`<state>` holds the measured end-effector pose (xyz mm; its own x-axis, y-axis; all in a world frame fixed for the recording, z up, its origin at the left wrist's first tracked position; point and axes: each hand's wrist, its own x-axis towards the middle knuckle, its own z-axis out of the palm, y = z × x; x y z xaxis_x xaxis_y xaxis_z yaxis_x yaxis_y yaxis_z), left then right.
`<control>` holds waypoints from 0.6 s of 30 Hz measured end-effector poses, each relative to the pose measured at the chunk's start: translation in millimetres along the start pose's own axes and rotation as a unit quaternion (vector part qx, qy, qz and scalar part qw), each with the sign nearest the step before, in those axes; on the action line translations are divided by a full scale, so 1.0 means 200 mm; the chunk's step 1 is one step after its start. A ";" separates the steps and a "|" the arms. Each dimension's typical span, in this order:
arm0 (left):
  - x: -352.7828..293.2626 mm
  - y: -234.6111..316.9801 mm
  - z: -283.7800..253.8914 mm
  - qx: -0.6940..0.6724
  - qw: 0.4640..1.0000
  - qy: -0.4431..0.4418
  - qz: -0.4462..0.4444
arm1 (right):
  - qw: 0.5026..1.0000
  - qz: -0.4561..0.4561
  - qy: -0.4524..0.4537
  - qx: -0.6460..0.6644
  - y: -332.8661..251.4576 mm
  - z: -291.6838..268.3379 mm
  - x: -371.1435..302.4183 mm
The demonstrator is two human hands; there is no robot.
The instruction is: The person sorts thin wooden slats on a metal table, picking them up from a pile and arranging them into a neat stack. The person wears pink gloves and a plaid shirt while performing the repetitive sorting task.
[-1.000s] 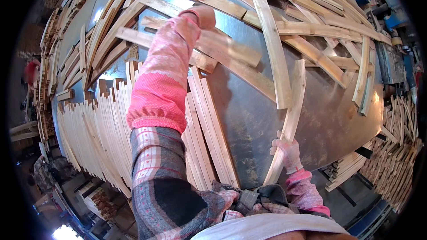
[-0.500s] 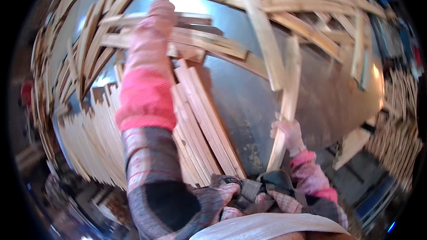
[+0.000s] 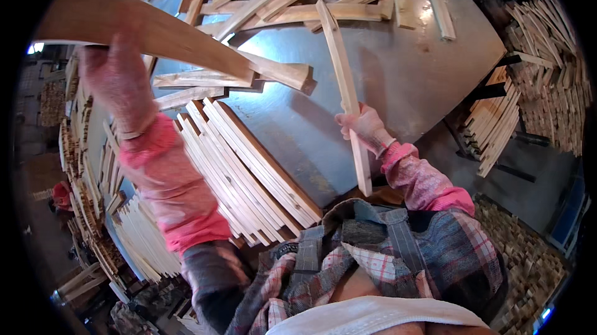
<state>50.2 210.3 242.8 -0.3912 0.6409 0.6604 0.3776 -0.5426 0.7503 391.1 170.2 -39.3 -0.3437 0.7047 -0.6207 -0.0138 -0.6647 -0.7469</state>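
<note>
Right fingers [image 3: 367,122] pinch a slim board [image 3: 339,61] below midlength; left fingers [image 3: 124,54] clasp a broad board [image 3: 183,43].

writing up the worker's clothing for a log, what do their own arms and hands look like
Both forearms wear patterned pink sleeve covers, with brighter pink cuffs toward the elbows. Above them come grey plaid shirt sleeves with white and red. On the left hand and right hand, no markings can be made out; the left is blurred.

piled sticks [image 3: 556,92] right of a metal table [image 3: 413,71]
</note>
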 end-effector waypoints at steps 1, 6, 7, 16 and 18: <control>-0.08 0.07 0.06 -0.071 0.995 0.008 -0.073 | 0.999 -0.030 -0.008 -0.023 -0.07 -0.08 -0.07; -0.58 -0.07 0.71 -0.194 0.934 -0.043 -0.299 | 0.993 -0.096 -0.030 -0.058 -0.47 -0.40 -0.41; -0.67 -0.12 0.85 -0.242 0.889 -0.010 -0.389 | 0.990 -0.110 -0.022 -0.089 -0.49 -0.47 -0.46; -1.19 -0.21 1.88 -0.272 0.767 -0.093 -0.574 | 0.917 -0.143 0.159 -0.336 -0.55 -0.98 -0.71; -1.30 -0.31 1.99 -0.358 0.716 -0.134 -0.584 | 0.903 -0.105 0.185 -0.372 -0.52 -1.06 -0.69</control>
<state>462.6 292.6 12.9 0.1226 0.9137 -0.3875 -0.6399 0.3712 0.6729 638.2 195.0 73.9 -0.0675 0.9222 -0.3807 0.6406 -0.2525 -0.7252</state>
